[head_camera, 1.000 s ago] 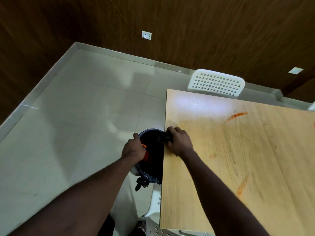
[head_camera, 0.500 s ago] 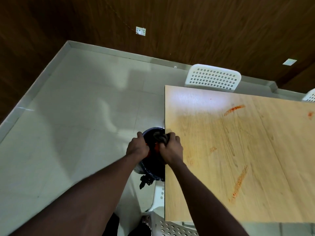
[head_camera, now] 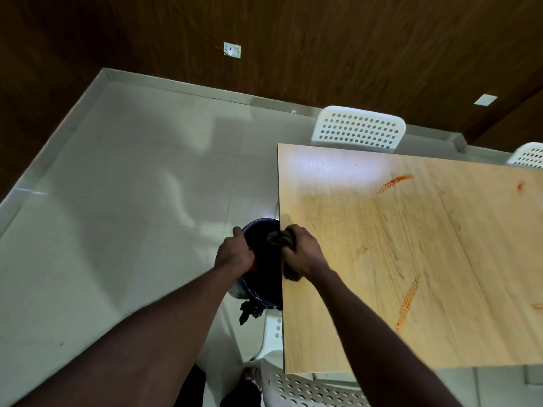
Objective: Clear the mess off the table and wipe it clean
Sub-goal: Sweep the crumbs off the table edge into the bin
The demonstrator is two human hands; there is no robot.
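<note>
A: Where's the table?
B: The table (head_camera: 411, 259) stretches right of the right hand (head_camera: 305, 254), which sits on its edge.
A: And the bin?
B: The bin (head_camera: 263, 240) is between the hands, just below that edge; the left hand (head_camera: 235, 255) grips its rim.
A: The cloth?
B: The cloth (head_camera: 279, 238) is balled in the right fist, overhanging the bin. Orange smears (head_camera: 407, 304) streak the wood beyond that wrist.

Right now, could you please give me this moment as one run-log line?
left hand grips bin rim | right hand holds dark cloth at table edge | orange smears unwiped
</note>
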